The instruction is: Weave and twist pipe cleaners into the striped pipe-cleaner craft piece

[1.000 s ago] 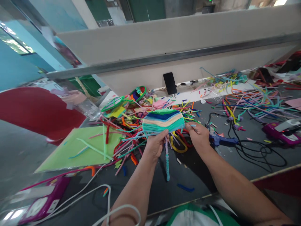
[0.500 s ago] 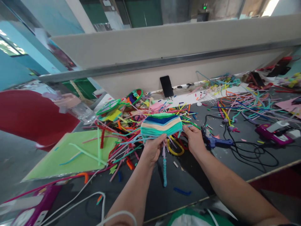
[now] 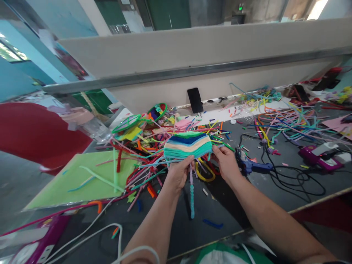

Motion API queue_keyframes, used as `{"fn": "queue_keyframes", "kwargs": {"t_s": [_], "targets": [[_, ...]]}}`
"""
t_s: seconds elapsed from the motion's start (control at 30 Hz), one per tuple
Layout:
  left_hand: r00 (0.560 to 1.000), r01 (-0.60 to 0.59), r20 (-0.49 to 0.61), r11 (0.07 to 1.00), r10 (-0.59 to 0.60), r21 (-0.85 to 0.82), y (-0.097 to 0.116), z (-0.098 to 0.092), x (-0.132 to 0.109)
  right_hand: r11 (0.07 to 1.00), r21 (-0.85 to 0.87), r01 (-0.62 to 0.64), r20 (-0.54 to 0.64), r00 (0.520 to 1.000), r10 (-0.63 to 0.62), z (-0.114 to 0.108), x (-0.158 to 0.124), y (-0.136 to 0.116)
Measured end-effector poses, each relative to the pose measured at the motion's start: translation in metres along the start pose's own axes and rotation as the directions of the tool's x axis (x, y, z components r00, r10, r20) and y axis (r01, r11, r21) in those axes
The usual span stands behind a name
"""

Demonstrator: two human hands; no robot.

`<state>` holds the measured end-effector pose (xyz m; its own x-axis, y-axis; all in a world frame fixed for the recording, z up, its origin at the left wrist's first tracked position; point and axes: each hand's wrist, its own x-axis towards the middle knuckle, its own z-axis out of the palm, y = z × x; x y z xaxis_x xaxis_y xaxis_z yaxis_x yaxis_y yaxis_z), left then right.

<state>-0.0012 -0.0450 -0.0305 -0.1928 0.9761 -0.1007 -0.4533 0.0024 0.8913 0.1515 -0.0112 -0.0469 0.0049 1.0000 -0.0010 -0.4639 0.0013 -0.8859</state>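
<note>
A striped pipe-cleaner panel [image 3: 188, 146] in green, blue, cream and turquoise is held up over the table. My left hand [image 3: 181, 171] pinches its lower edge, thumb on top. At the panel's right end, the fingers of my right hand [image 3: 224, 159] close on its edge and loose strand tips. A twisted lilac and turquoise stem [image 3: 192, 200] hangs below my left hand. Under the panel lies a yellow loop [image 3: 205, 176]. The blue glue gun [image 3: 255, 166] rests just right of my right hand.
Loose pipe cleaners [image 3: 148, 161] are heaped behind and left of the panel. A green sheet [image 3: 93, 165] lies left, near a clear bottle [image 3: 95, 126]. A phone [image 3: 195, 100] leans on the divider. Black cables [image 3: 291, 183] and a purple power strip [image 3: 320, 159] are at right.
The panel has shifted very slightly left with both hands still gripping it. Otherwise the scene looks the same.
</note>
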Motion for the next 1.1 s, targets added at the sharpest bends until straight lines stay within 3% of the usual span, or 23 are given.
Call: {"fn": "queue_keyframes", "kwargs": {"t_s": [0.2, 0.43, 0.63, 0.8, 1.1], "targets": [[1.0, -0.011, -0.007, 1.0, 0.011, 0.003, -0.002, 0.0, 0.0, 0.994, -0.045, -0.095, 0.065, 0.993, 0.097, 0.003, -0.005, -0.006], [1.0, -0.011, 0.02, 1.0, 0.011, 0.021, -0.001, 0.0, -0.001, 0.989, -0.125, 0.077, 0.201, 0.978, -0.051, 0.0, -0.005, -0.009], [0.999, -0.017, 0.03, 0.999, 0.016, 0.039, -0.001, -0.002, 0.0, 0.99, -0.123, 0.062, 0.15, 0.988, -0.043, -0.001, -0.004, -0.008], [0.999, -0.02, 0.046, 0.999, 0.017, 0.051, -0.001, -0.003, 0.0, 0.99, -0.102, 0.097, 0.18, 0.981, -0.078, -0.002, -0.003, -0.007], [0.999, 0.0, 0.033, 0.998, -0.002, 0.07, -0.004, -0.004, -0.001, 0.953, -0.252, 0.167, 0.184, 0.975, -0.122, -0.008, 0.002, -0.001]]}}
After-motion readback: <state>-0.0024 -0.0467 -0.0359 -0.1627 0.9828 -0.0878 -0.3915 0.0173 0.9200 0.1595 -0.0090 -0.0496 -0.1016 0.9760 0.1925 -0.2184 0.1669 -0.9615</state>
